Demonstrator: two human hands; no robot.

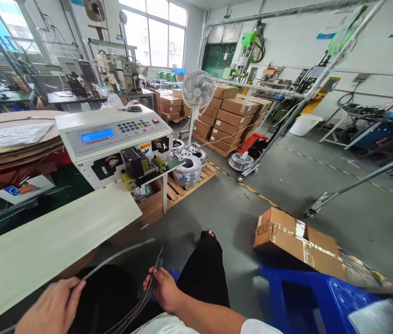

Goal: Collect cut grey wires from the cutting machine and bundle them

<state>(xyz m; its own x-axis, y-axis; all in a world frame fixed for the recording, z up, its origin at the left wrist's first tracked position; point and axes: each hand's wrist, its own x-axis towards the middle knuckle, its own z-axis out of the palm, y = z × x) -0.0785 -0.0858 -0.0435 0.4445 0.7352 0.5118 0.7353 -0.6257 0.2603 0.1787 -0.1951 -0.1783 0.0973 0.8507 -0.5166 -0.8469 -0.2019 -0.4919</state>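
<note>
My left hand (52, 306) pinches a single grey cable (112, 256) between thumb and fingers; the cable's free end points right, over my lap. Lower centre, my right hand (163, 285) is closed round a bundle of thin grey cables (137, 310), whose ends stick up above the fingers while the rest trails down to the left. The two hands are apart. Beyond them stands a white machine (112, 139) with a blue display and keypad, and a pale chute (60, 222) slopes from it towards the lower left.
Coils of grey cable (187, 172) sit on a wooden pallet (196, 185) beyond the machine. At the right are a cardboard box (290, 236) and a blue plastic stool (300, 278). A white fan (198, 90) stands before stacked cartons (231, 113).
</note>
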